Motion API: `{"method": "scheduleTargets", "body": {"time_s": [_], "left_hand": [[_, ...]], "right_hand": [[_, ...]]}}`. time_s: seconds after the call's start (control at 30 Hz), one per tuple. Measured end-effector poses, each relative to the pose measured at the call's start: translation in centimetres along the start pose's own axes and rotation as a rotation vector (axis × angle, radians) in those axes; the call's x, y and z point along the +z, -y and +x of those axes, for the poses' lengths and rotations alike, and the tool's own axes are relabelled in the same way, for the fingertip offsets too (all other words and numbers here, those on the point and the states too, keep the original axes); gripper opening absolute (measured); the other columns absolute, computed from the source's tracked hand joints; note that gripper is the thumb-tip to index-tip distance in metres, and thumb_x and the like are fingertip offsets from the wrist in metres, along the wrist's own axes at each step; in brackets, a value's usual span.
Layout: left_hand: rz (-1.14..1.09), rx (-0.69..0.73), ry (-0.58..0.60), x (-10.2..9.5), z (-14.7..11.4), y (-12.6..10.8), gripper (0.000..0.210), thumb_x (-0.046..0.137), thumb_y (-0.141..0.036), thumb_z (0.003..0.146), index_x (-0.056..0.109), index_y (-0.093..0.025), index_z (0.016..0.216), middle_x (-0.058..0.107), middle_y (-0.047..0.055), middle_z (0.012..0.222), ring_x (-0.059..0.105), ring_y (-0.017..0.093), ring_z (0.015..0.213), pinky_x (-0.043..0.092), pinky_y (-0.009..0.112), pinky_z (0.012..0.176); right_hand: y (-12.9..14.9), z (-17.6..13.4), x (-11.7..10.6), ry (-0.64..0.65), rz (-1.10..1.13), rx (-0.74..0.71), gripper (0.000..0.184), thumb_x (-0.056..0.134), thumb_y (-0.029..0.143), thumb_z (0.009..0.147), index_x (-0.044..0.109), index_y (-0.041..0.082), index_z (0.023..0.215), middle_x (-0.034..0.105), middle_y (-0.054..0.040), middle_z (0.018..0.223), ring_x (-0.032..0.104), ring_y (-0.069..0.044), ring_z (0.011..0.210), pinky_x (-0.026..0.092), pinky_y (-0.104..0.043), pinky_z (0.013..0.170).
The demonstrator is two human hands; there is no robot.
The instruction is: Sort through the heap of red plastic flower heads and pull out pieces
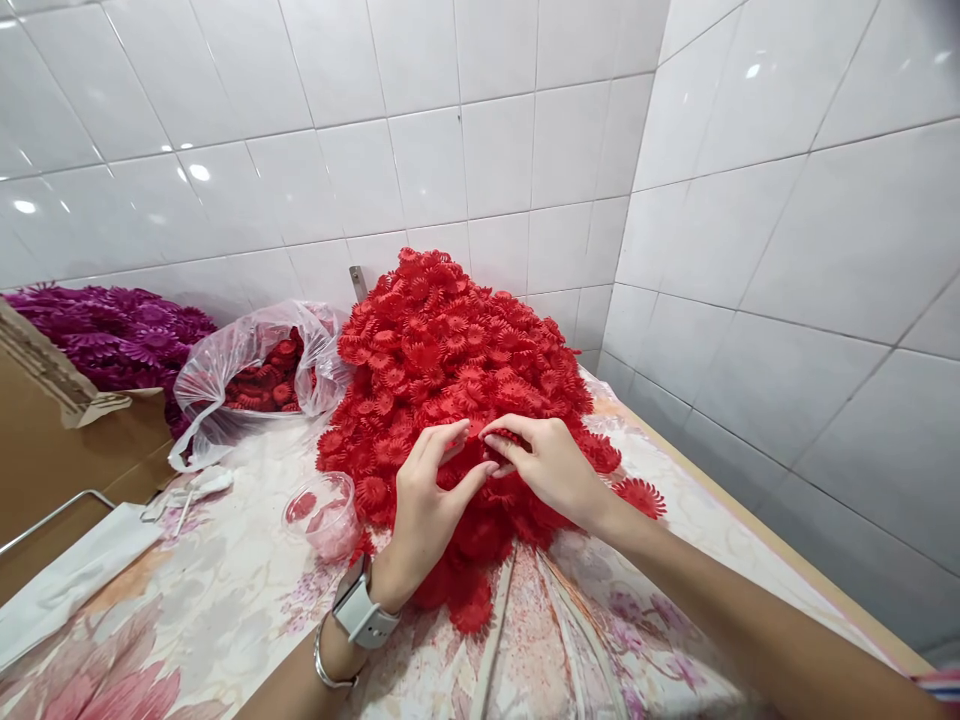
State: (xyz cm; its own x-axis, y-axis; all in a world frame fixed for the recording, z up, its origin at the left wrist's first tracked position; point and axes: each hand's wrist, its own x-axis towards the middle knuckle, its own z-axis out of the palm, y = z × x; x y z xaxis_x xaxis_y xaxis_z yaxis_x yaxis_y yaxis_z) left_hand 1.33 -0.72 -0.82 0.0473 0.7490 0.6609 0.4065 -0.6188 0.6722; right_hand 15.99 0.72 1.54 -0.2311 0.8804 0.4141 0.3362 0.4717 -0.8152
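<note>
Above a big heap of red artificial flowers, my two hands meet. Between the thumb and fingers of my right hand is a small red flower piece, mostly covered by the fingers. My left hand, with a watch at its wrist, is curved with thumb and fingers apart. Its thumb tip comes close to the right fingertips, and nothing shows in its grip. More red flowers spill toward me under the hands. Left of the heap stands a clear plastic cup with reddish bits inside.
A clear plastic bag of red pieces lies at the left, beside a purple flower pile and a cardboard box. Pale strips run along the floral tablecloth. Tiled walls bound the table behind and right.
</note>
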Motion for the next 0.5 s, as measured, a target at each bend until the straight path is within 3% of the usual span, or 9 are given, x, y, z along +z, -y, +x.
{"method": "scheduleTargets", "body": {"time_s": [0.2, 0.33, 0.4, 0.5], "left_hand": [[0.03, 0.016, 0.071, 0.16, -0.03, 0.28, 0.025, 0.064, -0.026, 0.073, 0.058, -0.02, 0.096, 0.062, 0.004, 0.092, 0.061, 0.018, 0.084, 0.051, 0.032, 0.077], [0.066, 0.046, 0.072, 0.3, -0.06, 0.12, 0.021, 0.063, -0.025, 0.073, 0.058, -0.019, 0.093, 0.062, 0.004, 0.091, 0.061, 0.017, 0.083, 0.052, 0.031, 0.075], [0.102, 0.089, 0.043, 0.33, -0.09, 0.06, 0.021, 0.062, -0.021, 0.073, 0.057, -0.02, 0.093, 0.061, 0.003, 0.091, 0.06, 0.017, 0.085, 0.052, 0.03, 0.075], [0.15, 0.119, -0.01, 0.29, -0.1, 0.05, 0.017, 0.06, -0.019, 0.074, 0.056, -0.02, 0.091, 0.06, 0.003, 0.091, 0.059, 0.016, 0.084, 0.051, 0.028, 0.074]], "right_hand": [[0.07, -0.18, -0.15, 0.029, 0.113, 0.052, 0.017, 0.058, 0.03, 0.076, 0.064, 0.016, 0.067, 0.061, 0.0015, 0.054, 0.061, -0.014, 0.047, 0.046, -0.022, 0.048], [-0.05, -0.25, 0.08, 0.017, 0.109, 0.046, 0.018, 0.06, 0.032, 0.075, 0.067, 0.016, 0.071, 0.062, 0.0012, 0.056, 0.06, -0.013, 0.047, 0.047, -0.023, 0.05], [-0.05, -0.24, 0.16, 0.041, 0.112, 0.059, 0.02, 0.06, 0.034, 0.076, 0.069, 0.017, 0.081, 0.066, -0.0004, 0.062, 0.062, -0.015, 0.052, 0.049, -0.025, 0.054], [0.07, -0.23, 0.15, 0.048, 0.094, 0.053, 0.035, 0.062, 0.039, 0.074, 0.065, 0.018, 0.102, 0.069, -0.0055, 0.093, 0.065, -0.021, 0.083, 0.05, -0.032, 0.076]]}}
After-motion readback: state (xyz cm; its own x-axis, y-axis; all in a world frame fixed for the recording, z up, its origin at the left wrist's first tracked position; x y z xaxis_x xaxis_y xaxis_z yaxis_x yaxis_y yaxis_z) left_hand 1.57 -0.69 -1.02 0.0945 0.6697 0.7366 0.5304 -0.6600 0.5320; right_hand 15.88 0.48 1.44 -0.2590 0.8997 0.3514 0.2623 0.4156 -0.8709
